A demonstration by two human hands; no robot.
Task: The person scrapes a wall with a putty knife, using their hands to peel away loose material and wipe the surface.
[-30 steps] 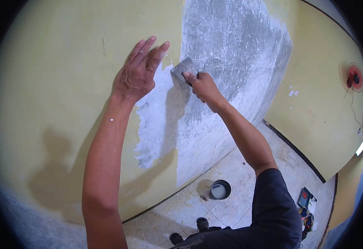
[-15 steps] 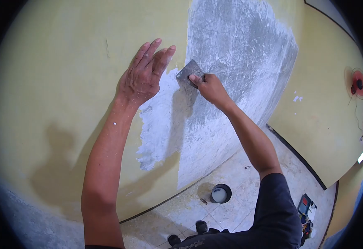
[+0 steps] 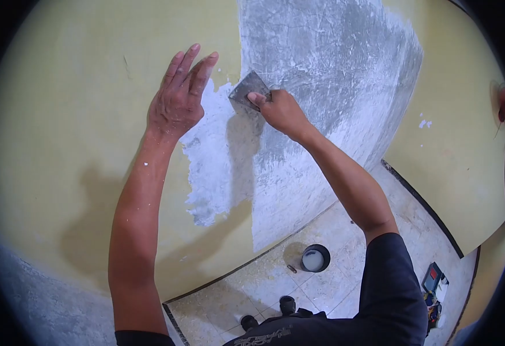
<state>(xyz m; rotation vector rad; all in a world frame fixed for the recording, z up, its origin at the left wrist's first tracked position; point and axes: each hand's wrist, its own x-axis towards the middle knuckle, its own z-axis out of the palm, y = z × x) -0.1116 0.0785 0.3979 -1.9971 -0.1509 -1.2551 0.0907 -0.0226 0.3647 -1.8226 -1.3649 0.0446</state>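
Note:
My right hand (image 3: 283,112) grips a flat grey scraper (image 3: 249,88), thumb on its face, with the blade against the wall at the border of yellow paint and bared plaster. To its left, my left hand (image 3: 177,101) lies on the yellow wall (image 3: 79,115) with fingers stretched out, flecked with white bits. Between and below the hands spreads a ragged white patch (image 3: 209,167) where the paint is off. A larger grey-white bared area (image 3: 327,75) covers the wall to the right.
A dark bucket (image 3: 316,258) with whitish liquid stands on the tiled floor (image 3: 321,288), which is strewn with paint crumbs. A small brownish object (image 3: 291,269) lies beside it. Tools and a case (image 3: 432,278) sit at the lower right. A red fan (image 3: 504,106) is at the far right.
Both hands and the scraper appear further left and slightly higher in view, as the camera view has shifted too. The white patch beside my left hand reaches further up.

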